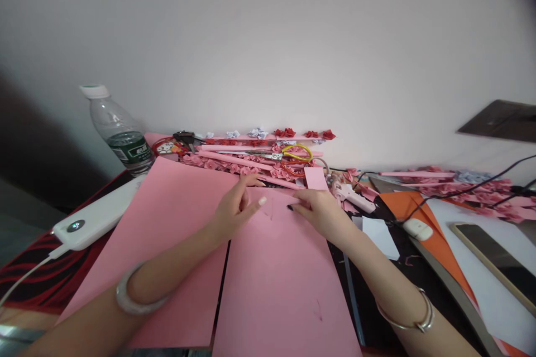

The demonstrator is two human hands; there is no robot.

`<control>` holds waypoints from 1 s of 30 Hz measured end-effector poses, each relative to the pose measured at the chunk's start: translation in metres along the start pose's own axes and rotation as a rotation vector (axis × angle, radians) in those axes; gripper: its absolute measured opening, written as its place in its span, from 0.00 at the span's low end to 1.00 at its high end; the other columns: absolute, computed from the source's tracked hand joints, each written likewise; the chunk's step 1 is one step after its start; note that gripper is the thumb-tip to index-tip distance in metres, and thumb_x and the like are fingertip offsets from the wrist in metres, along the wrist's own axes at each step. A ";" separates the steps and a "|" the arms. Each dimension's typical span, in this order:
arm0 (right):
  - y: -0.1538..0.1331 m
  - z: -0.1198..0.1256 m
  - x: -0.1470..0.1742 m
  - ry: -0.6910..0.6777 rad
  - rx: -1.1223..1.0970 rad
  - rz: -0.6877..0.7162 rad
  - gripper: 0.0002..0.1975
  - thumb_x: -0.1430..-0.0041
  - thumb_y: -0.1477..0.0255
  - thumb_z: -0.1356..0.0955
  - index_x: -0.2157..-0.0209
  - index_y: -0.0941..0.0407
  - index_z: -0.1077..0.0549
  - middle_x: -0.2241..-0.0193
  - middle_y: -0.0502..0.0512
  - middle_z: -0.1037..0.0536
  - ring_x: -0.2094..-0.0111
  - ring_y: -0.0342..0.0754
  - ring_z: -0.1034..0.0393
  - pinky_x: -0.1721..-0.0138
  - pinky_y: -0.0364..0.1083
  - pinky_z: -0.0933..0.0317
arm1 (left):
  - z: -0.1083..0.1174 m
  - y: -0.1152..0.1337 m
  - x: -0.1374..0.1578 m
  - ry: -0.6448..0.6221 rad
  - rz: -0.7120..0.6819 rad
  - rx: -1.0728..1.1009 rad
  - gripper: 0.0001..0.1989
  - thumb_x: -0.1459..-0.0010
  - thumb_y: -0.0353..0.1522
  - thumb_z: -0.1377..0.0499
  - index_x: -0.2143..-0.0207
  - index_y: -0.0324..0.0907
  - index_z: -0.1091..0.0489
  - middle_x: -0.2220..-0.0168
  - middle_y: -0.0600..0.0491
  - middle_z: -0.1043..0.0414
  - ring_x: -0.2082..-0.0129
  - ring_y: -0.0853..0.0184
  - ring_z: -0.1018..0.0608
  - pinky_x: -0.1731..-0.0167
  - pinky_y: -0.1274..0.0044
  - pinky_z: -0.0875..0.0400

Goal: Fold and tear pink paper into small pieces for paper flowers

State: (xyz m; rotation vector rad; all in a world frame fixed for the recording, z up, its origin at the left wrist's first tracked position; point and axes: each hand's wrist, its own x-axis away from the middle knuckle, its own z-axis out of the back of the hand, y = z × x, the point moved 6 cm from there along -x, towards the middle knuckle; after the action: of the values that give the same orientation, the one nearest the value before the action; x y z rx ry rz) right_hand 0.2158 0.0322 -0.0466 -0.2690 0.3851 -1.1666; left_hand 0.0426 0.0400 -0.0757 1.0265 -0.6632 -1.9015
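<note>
Two long pink paper sheets lie side by side in front of me, a left sheet (pixel 184 268) and a right sheet (pixel 280 290). My left hand (pixel 234 206) is at the far left corner of the right sheet, thumb and fingers apart, with the thumb over the paper. At the same sheet's far right corner, my right hand (pixel 320 215) has its thumb and forefinger closed on the edge. Faint pen-like marks show on this sheet. Just beyond my hands is a small pink paper piece (pixel 315 178).
Pink stems with paper flowers (pixel 234 162) and yellow-handled scissors (pixel 297 152) line the wall. A bottle (pixel 129 142) and white power bank (pixel 98 215) stand left. At right are a pink glue gun (pixel 355 198), white scraps (pixel 381 237), orange paper (pixel 404 206) and a phone (pixel 494 259).
</note>
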 end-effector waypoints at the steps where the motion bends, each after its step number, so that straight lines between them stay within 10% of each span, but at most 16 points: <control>1: 0.000 -0.003 0.003 -0.011 0.008 0.009 0.06 0.47 0.76 0.38 0.76 0.56 0.32 0.79 0.48 0.30 0.75 0.42 0.38 0.75 0.39 0.52 | -0.005 0.002 0.001 -0.064 -0.014 -0.009 0.24 0.43 0.37 0.48 0.45 0.43 0.47 0.57 0.50 0.33 0.80 0.76 0.38 0.75 0.82 0.37; 9: 0.003 -0.025 0.017 -0.026 -0.082 -0.006 0.03 0.44 0.73 0.39 0.69 0.56 0.34 0.75 0.51 0.28 0.73 0.44 0.35 0.73 0.40 0.48 | -0.030 0.002 0.007 -0.365 -0.050 -0.092 0.21 0.40 0.35 0.54 0.44 0.47 0.47 0.47 0.51 0.38 0.52 0.64 0.32 0.53 0.75 0.39; 18: 0.006 -0.026 0.019 0.044 -0.325 -0.092 0.08 0.50 0.76 0.36 0.66 0.55 0.36 0.82 0.45 0.34 0.80 0.43 0.37 0.76 0.41 0.46 | -0.039 -0.004 0.009 -0.417 0.107 -0.006 0.26 0.42 0.33 0.51 0.42 0.45 0.53 0.81 0.60 0.36 0.79 0.69 0.30 0.74 0.79 0.37; 23: 0.019 -0.017 0.015 0.183 -0.564 -0.135 0.06 0.44 0.69 0.39 0.65 0.55 0.37 0.73 0.49 0.30 0.79 0.41 0.36 0.78 0.40 0.43 | -0.022 -0.017 0.002 -0.134 0.214 0.121 0.13 0.43 0.36 0.50 0.58 0.38 0.35 0.85 0.61 0.40 0.84 0.72 0.34 0.79 0.81 0.41; 30: 0.017 -0.040 0.009 0.125 -0.178 -0.175 0.20 0.53 0.60 0.32 0.63 0.60 0.34 0.63 0.60 0.31 0.64 0.51 0.35 0.63 0.48 0.40 | 0.010 -0.042 -0.003 0.325 0.311 0.224 0.15 0.43 0.41 0.50 0.62 0.39 0.34 0.77 0.57 0.36 0.77 0.71 0.33 0.77 0.81 0.40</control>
State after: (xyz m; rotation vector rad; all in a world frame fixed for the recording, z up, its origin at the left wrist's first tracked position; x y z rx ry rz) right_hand 0.2157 0.0300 -0.0911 -0.3919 0.5856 -1.3270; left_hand 0.0171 0.0635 -0.1013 1.2584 -0.8031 -1.3769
